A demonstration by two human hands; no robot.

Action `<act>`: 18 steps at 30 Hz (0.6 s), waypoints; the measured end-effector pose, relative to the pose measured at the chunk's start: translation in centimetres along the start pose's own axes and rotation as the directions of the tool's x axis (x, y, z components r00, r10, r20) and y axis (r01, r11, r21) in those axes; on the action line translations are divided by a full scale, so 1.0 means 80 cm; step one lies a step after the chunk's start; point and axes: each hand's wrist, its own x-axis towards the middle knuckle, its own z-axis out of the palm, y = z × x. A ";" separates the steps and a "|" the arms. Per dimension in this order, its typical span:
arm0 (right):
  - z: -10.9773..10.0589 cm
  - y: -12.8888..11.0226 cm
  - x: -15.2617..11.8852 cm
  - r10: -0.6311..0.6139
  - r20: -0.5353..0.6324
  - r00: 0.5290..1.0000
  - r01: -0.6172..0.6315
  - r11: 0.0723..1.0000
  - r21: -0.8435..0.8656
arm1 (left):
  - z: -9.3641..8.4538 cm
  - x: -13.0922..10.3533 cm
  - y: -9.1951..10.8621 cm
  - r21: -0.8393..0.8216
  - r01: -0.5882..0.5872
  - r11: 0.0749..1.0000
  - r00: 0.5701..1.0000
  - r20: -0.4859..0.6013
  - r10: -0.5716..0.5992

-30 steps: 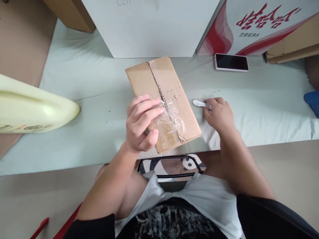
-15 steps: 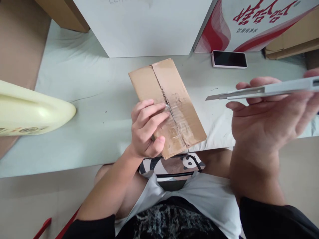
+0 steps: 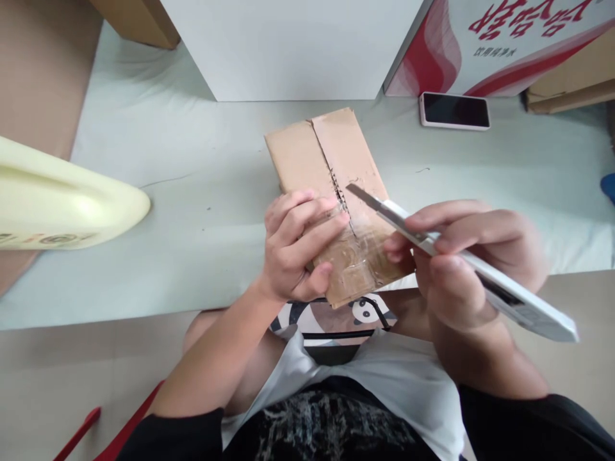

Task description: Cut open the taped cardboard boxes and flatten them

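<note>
A small brown cardboard box (image 3: 298, 150) lies at an angle near the table's front edge, with clear tape along its near half and a ragged slit down its middle seam. My left hand (image 3: 298, 246) is closed on the box's left side, fingertips on top by the seam. Between the thumb and fingers of my right hand (image 3: 466, 256) is a white utility knife (image 3: 514, 294) with its blade out. The blade tip is over the box, just right of the slit; I cannot tell whether it touches. The right hand covers the box's near right corner.
A tall white box (image 3: 293, 51) stands behind, beside a red and white carton (image 3: 451, 57). A phone (image 3: 454, 111) lies before the carton. On the left is a pale yellow object (image 3: 72, 198). A pale cloth (image 3: 202, 269) covers the table. A panda-print bag (image 3: 327, 317) is below its edge.
My right hand has moved left from the far right to the box and closed around the knife, whose blade now points up and left. My left hand stays on the box.
</note>
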 end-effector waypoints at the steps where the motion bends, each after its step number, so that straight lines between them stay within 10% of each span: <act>1: 0.000 0.001 0.000 0.004 0.014 1.000 -0.004 1.000 0.007 | 0.000 0.000 0.000 -0.011 -0.001 1.000 1.000 0.000 0.001; 18: -0.002 0.007 -0.006 0.071 0.047 0.996 -0.070 0.997 -0.022 | 0.005 0.006 0.004 -0.086 -0.010 0.996 0.998 -0.059 0.005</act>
